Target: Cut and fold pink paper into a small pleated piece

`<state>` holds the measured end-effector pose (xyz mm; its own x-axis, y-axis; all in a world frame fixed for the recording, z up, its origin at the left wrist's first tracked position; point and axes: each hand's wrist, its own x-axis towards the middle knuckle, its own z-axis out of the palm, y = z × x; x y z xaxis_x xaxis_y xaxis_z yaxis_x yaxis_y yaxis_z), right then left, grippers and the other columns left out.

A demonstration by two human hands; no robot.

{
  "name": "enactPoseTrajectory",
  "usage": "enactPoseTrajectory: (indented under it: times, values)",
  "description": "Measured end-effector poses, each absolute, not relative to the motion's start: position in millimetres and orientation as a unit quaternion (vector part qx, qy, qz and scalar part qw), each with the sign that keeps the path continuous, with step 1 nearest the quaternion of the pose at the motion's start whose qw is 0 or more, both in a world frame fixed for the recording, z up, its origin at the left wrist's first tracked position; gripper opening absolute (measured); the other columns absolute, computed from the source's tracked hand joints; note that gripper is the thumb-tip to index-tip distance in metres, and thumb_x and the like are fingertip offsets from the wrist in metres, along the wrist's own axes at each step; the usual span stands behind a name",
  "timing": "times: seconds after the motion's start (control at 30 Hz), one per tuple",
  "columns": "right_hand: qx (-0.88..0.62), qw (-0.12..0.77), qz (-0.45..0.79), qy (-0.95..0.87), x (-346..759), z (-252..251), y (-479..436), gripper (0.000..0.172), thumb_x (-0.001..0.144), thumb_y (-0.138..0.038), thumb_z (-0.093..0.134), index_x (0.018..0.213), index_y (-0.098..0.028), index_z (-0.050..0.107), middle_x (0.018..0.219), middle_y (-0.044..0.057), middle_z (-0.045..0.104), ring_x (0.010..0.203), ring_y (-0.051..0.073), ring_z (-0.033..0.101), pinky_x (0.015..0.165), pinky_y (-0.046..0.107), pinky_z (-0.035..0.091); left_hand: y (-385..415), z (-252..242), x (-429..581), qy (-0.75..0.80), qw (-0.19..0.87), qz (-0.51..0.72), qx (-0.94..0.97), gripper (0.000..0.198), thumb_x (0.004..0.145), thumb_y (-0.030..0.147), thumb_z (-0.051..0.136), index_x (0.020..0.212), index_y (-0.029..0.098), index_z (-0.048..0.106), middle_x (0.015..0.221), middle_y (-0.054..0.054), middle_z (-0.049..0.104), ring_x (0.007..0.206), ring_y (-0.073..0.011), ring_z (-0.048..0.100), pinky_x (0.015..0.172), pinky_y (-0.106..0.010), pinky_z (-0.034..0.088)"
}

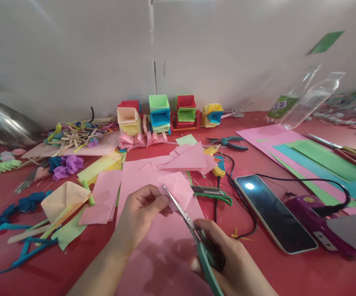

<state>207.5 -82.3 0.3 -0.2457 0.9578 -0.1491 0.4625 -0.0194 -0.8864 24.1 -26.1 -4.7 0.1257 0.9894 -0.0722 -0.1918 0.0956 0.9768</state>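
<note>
A small creased piece of pink paper [180, 187] is pinched between the thumb and fingers of my left hand [145, 209]. My right hand [223, 250] grips a pair of scissors [207, 263] with green handles, their blades pointing up and left. The blade tips lie against the pink paper close to my left fingertips; whether they cut into it, I cannot tell. Below both hands lies a large pink sheet [162, 255]. Just beyond the held piece is a stack of folded pink paper [185, 160]. A green box cutter [211, 193] lies right of the paper.
On the right are a phone [276, 213] with its light on, a purple power strip [313, 218], a cable and pliers [228, 142]. Folded paper boxes [159, 117] stand along the wall. Craft sticks [79, 137], paper flowers [70, 165] and scraps cover the left.
</note>
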Motion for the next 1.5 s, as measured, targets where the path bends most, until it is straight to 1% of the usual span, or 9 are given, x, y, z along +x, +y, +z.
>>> enactPoseTrajectory:
  times: [0.5, 0.7, 0.8, 0.9, 1.0, 1.17, 1.33, 1.43, 1.5]
  values:
    - [-0.529, 0.262, 0.473, -0.654, 213, -9, -81, 0.024, 0.077, -0.033, 0.061, 0.097, -0.021, 0.056, 0.061, -0.005, 0.056, 0.052, 0.009, 0.047, 0.047, 0.017, 0.036, -27, -7, 27, 0.446, 0.599, 0.492, 0.448, 0.017, 0.076, 0.028, 0.065, 0.066, 0.016, 0.060, 0.063, -0.001, 0.065, 0.060, -0.0116, 0.059, 0.062, -0.023, 0.048]
    - [-0.531, 0.380, 0.494, -0.574, 217, -16, -80, 0.035, 0.075, -0.041, 0.062, 0.103, -0.021, 0.052, 0.060, -0.005, 0.050, 0.049, 0.008, 0.044, 0.045, 0.019, 0.037, -23, -15, 27, 0.461, 0.571, 0.536, 0.417, 0.016, 0.071, 0.029, 0.069, 0.065, 0.017, 0.061, 0.059, 0.002, 0.061, 0.060, -0.0096, 0.056, 0.061, -0.020, 0.045]
    - [-0.495, 0.458, 0.556, -0.485, 217, -12, -75, 0.044, 0.077, -0.050, 0.057, 0.107, -0.021, 0.046, 0.063, -0.004, 0.050, 0.041, 0.007, 0.039, 0.038, 0.019, 0.033, -21, -18, 26, 0.486, 0.528, 0.571, 0.398, 0.017, 0.071, 0.030, 0.069, 0.064, 0.018, 0.059, 0.050, 0.006, 0.052, 0.051, -0.0063, 0.048, 0.053, -0.016, 0.039]
    - [-0.475, 0.471, 0.599, -0.440, 214, -8, -70, 0.043, 0.080, -0.052, 0.052, 0.108, -0.020, 0.046, 0.057, -0.004, 0.052, 0.037, 0.007, 0.037, 0.037, 0.019, 0.030, -25, -15, 28, 0.502, 0.505, 0.562, 0.421, 0.014, 0.075, 0.031, 0.064, 0.067, 0.019, 0.060, 0.045, 0.008, 0.049, 0.042, -0.0069, 0.046, 0.047, -0.017, 0.039]
    - [-0.461, 0.474, 0.622, -0.420, 208, -6, -67, 0.043, 0.082, -0.053, 0.047, 0.108, -0.018, 0.047, 0.041, -0.008, 0.044, 0.035, 0.009, 0.035, 0.037, 0.020, 0.028, -31, -12, 32, 0.514, 0.438, 0.528, 0.515, 0.006, 0.075, 0.026, 0.063, 0.075, 0.022, 0.067, 0.057, 0.002, 0.064, 0.053, -0.0127, 0.060, 0.055, -0.022, 0.047]
    - [-0.483, 0.489, 0.610, -0.395, 203, -3, -65, 0.038, 0.081, -0.049, 0.052, 0.103, -0.019, 0.045, 0.043, -0.008, 0.045, 0.039, 0.010, 0.038, 0.041, 0.021, 0.031, -39, -12, 35, 0.446, 0.367, 0.480, 0.660, 0.022, 0.074, 0.016, 0.062, 0.090, 0.028, 0.073, 0.089, -0.003, 0.072, 0.080, -0.0182, 0.066, 0.075, -0.026, 0.048]
    - [-0.544, 0.471, 0.556, -0.416, 203, 2, -64, 0.041, 0.074, -0.040, 0.062, 0.105, -0.021, 0.043, 0.049, -0.009, 0.047, 0.043, 0.009, 0.044, 0.043, 0.020, 0.037, -41, -11, 37, 0.435, 0.470, 0.447, 0.624, 0.018, 0.077, 0.020, 0.061, 0.093, 0.025, 0.068, 0.085, -0.002, 0.071, 0.076, -0.0152, 0.064, 0.070, -0.023, 0.048]
    - [-0.529, 0.474, 0.561, -0.426, 202, -2, -64, 0.041, 0.074, -0.038, 0.063, 0.105, -0.023, 0.042, 0.054, -0.010, 0.045, 0.043, 0.007, 0.042, 0.041, 0.018, 0.037, -39, -11, 40, 0.445, 0.585, 0.439, 0.518, 0.030, 0.074, 0.025, 0.066, 0.103, 0.025, 0.057, 0.070, 0.002, 0.066, 0.062, -0.0114, 0.060, 0.060, -0.021, 0.047]
    - [-0.508, 0.483, 0.561, -0.440, 203, -6, -63, 0.040, 0.073, -0.038, 0.064, 0.103, -0.024, 0.042, 0.055, -0.010, 0.041, 0.043, 0.006, 0.040, 0.040, 0.017, 0.036, -36, -10, 40, 0.434, 0.647, 0.406, 0.477, 0.022, 0.075, 0.028, 0.066, 0.094, 0.020, 0.059, 0.065, 0.002, 0.063, 0.059, -0.0108, 0.058, 0.059, -0.022, 0.047]
